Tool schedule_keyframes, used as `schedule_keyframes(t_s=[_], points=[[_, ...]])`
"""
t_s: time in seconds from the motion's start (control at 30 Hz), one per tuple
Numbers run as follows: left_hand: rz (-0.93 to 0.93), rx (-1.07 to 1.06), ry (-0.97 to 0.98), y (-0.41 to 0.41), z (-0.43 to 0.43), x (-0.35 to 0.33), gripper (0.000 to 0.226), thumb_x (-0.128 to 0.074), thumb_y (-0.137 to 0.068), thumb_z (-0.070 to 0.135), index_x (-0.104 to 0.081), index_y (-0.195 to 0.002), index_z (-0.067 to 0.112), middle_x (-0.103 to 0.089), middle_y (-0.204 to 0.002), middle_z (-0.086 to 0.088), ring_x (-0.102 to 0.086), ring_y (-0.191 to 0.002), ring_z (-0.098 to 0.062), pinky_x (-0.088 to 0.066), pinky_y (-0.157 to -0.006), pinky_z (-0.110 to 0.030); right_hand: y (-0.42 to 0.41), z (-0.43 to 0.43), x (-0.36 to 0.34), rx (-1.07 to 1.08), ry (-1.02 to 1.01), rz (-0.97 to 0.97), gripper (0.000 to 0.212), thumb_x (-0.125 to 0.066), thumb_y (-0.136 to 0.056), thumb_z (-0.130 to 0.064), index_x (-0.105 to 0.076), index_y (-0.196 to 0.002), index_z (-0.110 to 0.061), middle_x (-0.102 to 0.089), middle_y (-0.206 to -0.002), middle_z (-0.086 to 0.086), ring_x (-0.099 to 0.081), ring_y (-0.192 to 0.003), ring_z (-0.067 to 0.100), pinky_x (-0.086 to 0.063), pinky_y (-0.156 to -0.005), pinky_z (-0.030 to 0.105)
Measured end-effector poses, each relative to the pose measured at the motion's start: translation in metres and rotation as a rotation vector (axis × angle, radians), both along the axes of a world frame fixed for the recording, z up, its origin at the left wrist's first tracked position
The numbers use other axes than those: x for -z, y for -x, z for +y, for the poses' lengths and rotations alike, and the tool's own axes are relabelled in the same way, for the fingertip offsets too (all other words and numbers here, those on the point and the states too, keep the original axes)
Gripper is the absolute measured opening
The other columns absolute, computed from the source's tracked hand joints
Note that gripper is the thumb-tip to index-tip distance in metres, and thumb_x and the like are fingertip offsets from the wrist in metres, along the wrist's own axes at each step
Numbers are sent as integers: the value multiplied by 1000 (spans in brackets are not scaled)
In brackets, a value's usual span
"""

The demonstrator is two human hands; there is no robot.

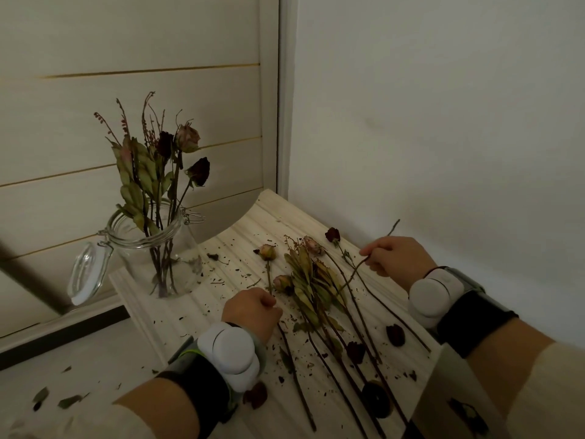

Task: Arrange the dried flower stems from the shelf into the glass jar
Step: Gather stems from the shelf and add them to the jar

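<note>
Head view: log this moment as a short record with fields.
jar: glass jar, lid swung open, standing at the left end of the shelf
in jar: several dried stems, upright
on shelf: loose stems lying flat
left hand: grips the stem of a pale rose
right hand: pinches a thin stem

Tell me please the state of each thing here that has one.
glass jar, open, upright, holding several stems.
jar lid, swung open, hanging beside the jar.
left grip, curled round a rose stem.
right grip, pinching a thin stem.
loose stems, lying flat on the shelf.
</note>
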State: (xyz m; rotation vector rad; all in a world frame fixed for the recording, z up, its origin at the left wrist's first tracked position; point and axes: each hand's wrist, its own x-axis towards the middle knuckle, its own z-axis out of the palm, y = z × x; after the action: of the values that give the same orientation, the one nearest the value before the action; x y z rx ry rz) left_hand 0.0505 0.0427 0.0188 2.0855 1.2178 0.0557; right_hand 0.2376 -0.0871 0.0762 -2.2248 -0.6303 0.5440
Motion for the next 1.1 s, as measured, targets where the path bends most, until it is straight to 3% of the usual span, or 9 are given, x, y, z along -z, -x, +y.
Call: schedule_keyframes(t_s=[0.13, 0.27, 0.4, 0.5, 0.63, 0.7, 0.83, 1.0, 1.1], points=[[-19, 7, 0, 5, 3, -7, 25, -59, -88, 27, -65, -111, 20, -63, -118, 1, -58, -111, -18, -44, -95, -24, 10, 12, -15, -112, 45, -162, 17, -60, -80, -5, -67, -87, -19, -69, -90, 7, -63, -87, 23, -49, -84, 33], [-37, 16, -1, 11, 8, -16, 23, -57, -89, 27, -64, -110, 20, -63, -116, 1, -58, -109, -18, -45, -93, -24, 22, 24, -25, -124, -12, -251, 5, -65, -83, -19, -67, -85, -24, -62, -74, -10, -58, -78, 13, -41, -68, 15], [-84, 22, -67, 16, 21, -36, 23, -54, -90, 28, -64, -111, 21, -64, -115, 2, -58, -109, -16, -43, -94, -23, 35, 39, -44, -135, -61, -359, 19, -58, -89, -30, -72, -102, -23, -61, -76, -16, -55, -72, 5, -38, -73, 16], [-135, 30, -144, 23, 35, -61, 24, -52, -92, 26, -63, -113, 21, -65, -115, 2, -58, -108, -16, -45, -95, -25, 46, 56, -63, -126, -141, -401, 24, -57, -90, -33, -72, -106, -23, -59, -82, -19, -53, -67, 1, -37, -66, 10], [-207, 27, -297, 36, 55, -96, 26, -50, -93, 25, -63, -116, 21, -65, -115, 2, -60, -106, -16, -46, -94, -25, 62, 81, -89, -117, -287, -324, 24, -59, -89, -31, -72, -105, -19, -70, -100, -2, -63, -94, 16, -50, -94, 34], [-233, 14, -376, 44, 64, -109, 26, -49, -94, 25, -64, -115, 19, -65, -113, 1, -60, -105, -16, -46, -92, -25, 73, 93, -102, -127, -350, -288, 21, -60, -88, -30, -71, -102, -19, -71, -94, 1, -64, -93, 21, -51, -93, 43], [-268, -71, -465, 67, 87, -126, 26, -52, -92, 28, -64, -114, 19, -64, -114, 0, -58, -105, -18, -44, -89, -23, 93, 116, -129, -143, -495, -205, 12, -60, -88, -21, -68, -97, -23, -71, -81, 1, -68, -82, 19, -57, -85, 40], [-177, -170, -498, 94, 118, -127, 57, -62, -82, 46, -49, -130, 19, -51, -132, -5, -47, -121, -24, -41, -101, -36, 116, 141, -152, -172, -596, -170, 13, -58, -89, -15, -65, -100, -15, -69, -78, 4, -67, -72, 14, -58, -77, 34], [-68, -173, -426, 103, 135, -116, 91, -60, -77, 61, -21, -147, 17, -30, -152, -2, -30, -139, -22, -31, -113, -38, 126, 157, -156, -176, -615, -142, 8, -58, -89, -15, -65, -93, -17, -68, -75, 3, -67, -73, 15, -59, -77, 35]])
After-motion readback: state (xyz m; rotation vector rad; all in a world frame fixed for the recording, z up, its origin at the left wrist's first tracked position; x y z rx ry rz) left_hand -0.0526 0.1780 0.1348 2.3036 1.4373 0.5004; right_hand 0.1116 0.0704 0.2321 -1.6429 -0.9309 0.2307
